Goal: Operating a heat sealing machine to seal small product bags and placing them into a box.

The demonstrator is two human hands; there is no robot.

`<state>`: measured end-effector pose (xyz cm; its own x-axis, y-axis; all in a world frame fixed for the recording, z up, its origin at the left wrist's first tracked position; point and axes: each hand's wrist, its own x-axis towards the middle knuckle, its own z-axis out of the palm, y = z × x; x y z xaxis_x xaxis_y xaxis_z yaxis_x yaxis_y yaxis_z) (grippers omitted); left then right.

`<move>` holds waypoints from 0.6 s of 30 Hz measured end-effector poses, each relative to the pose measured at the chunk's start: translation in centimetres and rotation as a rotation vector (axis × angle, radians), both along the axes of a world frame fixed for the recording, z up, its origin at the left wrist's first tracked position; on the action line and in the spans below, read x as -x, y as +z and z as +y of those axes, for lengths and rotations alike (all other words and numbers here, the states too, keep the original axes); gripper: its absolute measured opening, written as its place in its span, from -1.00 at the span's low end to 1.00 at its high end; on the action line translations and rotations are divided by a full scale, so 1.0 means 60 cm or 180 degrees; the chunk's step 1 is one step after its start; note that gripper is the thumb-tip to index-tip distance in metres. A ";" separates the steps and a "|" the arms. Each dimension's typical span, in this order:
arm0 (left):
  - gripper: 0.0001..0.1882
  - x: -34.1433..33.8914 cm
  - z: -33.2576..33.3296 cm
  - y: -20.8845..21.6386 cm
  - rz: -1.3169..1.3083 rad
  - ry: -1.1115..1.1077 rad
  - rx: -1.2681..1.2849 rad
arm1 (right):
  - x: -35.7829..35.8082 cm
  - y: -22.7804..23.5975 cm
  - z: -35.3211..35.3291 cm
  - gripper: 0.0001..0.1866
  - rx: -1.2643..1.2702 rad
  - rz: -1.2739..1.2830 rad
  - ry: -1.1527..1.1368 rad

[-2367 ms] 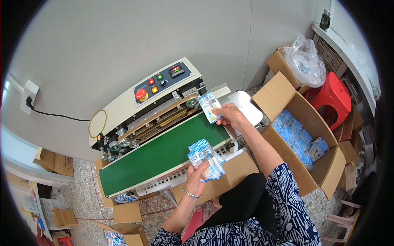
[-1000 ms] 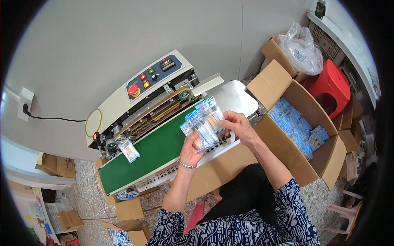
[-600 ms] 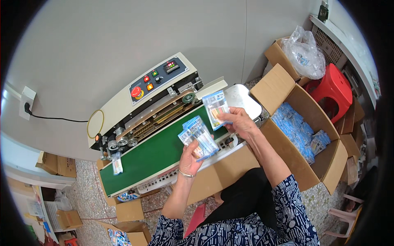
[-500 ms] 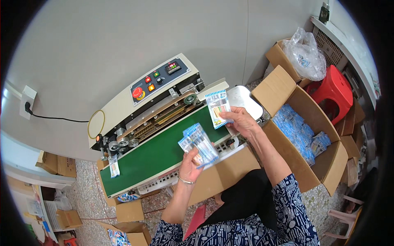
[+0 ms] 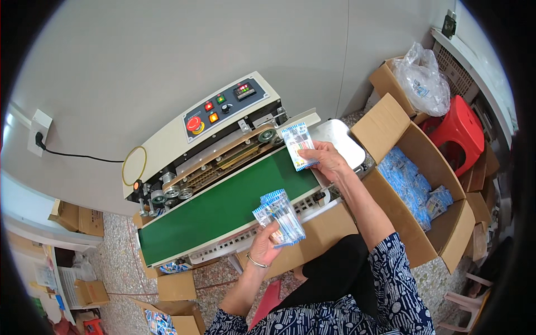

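Nearest, I see the sleeves [image 5: 399, 279], navy cloth with white dashes and ovals, and the black trousers [image 5: 340, 265], whose bent knee hides part of a brown carton [image 5: 329, 226]. A smooth, shiny bracelet [image 5: 257, 262] rings the left wrist. Just ahead of it, the left hand [image 5: 264, 245] grips a fanned stack [image 5: 285, 220] of clear, glossy pouches edged in blue stripes, over the belt's near edge; the stack blocks my view of that edge. Farther up, the right hand [image 5: 326, 161] pinches one flat, rectangular packet [image 5: 295, 139] between thumb and fingers, tilted slightly, above the right end of the belt [image 5: 223, 206], which is flat, matte and green. That packet covers a bit of the sealer [image 5: 162, 145] behind, a cream metal body with rollers and a dark panel [image 5: 223, 111] of coloured buttons. I make out a rounded, pale plate [image 5: 340, 137] past the right hand. To the right, an open corrugated box [image 5: 393, 223] holds crinkly blue pouches [image 5: 402, 181]. Beyond it I find a red stool [image 5: 460, 128] and a crumpled, see-through bag [image 5: 421, 84]. A smooth grey wall [image 5: 251, 44] stands at the back.
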<state>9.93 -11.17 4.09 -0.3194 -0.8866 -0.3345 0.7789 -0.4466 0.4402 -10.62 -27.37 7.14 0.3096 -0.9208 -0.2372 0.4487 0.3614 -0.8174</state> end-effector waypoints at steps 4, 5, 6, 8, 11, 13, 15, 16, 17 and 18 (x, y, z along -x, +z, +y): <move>-0.32 0.002 0.004 -0.002 0.0028 -0.0101 0.0040 | 0.012 -0.005 -0.028 -0.72 0.0025 0.0406 -0.0077; -0.32 0.004 0.005 -0.002 0.0028 -0.0101 0.0043 | 0.013 -0.006 -0.034 -0.72 0.0045 0.0525 -0.0134; -0.33 0.005 0.007 -0.002 0.0004 -0.0054 0.0026 | 0.010 -0.005 -0.039 -0.75 0.0061 0.0550 -0.0146; -0.34 0.004 0.010 -0.004 -0.0023 -0.0004 0.0011 | 0.004 -0.002 -0.045 -0.75 0.0071 0.0548 -0.0085; -0.36 0.000 0.013 -0.010 -0.0004 -0.0070 -0.0024 | -0.010 -0.001 -0.051 -0.75 0.0076 0.0635 0.0031; -0.37 0.000 0.013 -0.015 0.0056 -0.0077 -0.0032 | -0.015 -0.001 -0.054 -0.75 0.0071 0.0727 0.0089; -0.37 0.001 0.013 -0.010 0.0039 -0.0082 -0.0061 | -0.019 0.000 -0.056 -0.74 0.0051 0.0663 0.0213; -0.37 0.001 0.013 -0.007 0.0021 -0.0084 -0.0092 | -0.022 0.001 -0.056 -0.74 0.0051 0.0663 0.0211; -0.37 0.001 0.012 -0.008 0.0020 -0.0086 -0.0091 | -0.027 0.002 -0.056 -0.74 0.0030 0.0709 0.0242; -0.39 0.001 0.012 -0.009 0.0060 -0.0070 -0.0076 | -0.032 0.003 -0.056 -0.74 0.0009 0.0754 0.0273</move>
<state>9.84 -10.43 3.57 -0.3451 -0.8712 -0.3493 0.7768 -0.4740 0.4146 -8.70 -30.73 7.34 0.3227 -0.8943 -0.3099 0.2123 0.3875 -0.8971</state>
